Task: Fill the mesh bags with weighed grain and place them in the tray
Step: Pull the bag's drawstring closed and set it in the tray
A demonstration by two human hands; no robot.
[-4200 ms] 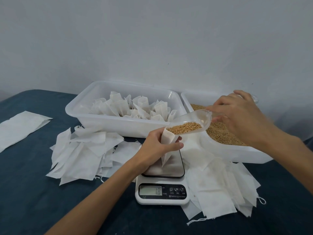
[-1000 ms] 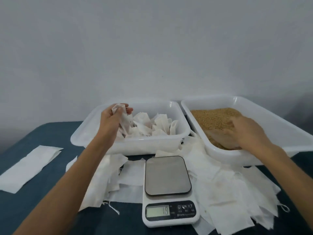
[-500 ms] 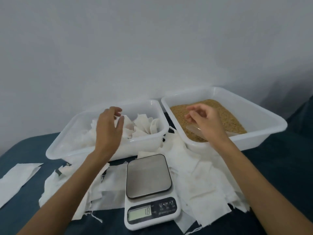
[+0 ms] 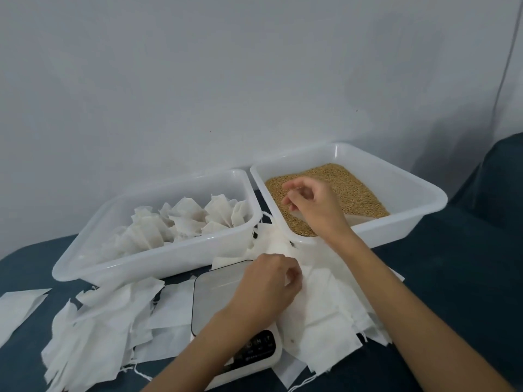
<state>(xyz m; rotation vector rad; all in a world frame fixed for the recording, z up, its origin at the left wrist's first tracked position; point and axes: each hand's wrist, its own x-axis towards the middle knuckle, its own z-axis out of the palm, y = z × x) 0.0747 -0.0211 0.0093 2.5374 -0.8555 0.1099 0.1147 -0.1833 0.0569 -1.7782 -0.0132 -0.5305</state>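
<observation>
While the left hand (image 4: 268,281) pinches an empty mesh bag (image 4: 319,301) off the heap right of the scale (image 4: 223,304), likely for weighing | right hand (image 4: 311,207) hovers loosely curled, grasping nothing, over grain (image 4: 353,190) in the right tray (image 4: 418,222) | filled bags (image 4: 184,222) stand in the left tray (image 4: 158,258) by the table's (image 4: 467,278) far edge.

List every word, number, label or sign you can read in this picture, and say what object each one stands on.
No text here can be read for certain.
White digital kitchen scale, black control panel: round button symbols and a small line of print, too blurred to read.
Scale display: hidden behind the left forearm.
White plastic trays, white mesh bags: no markings visible.
</observation>
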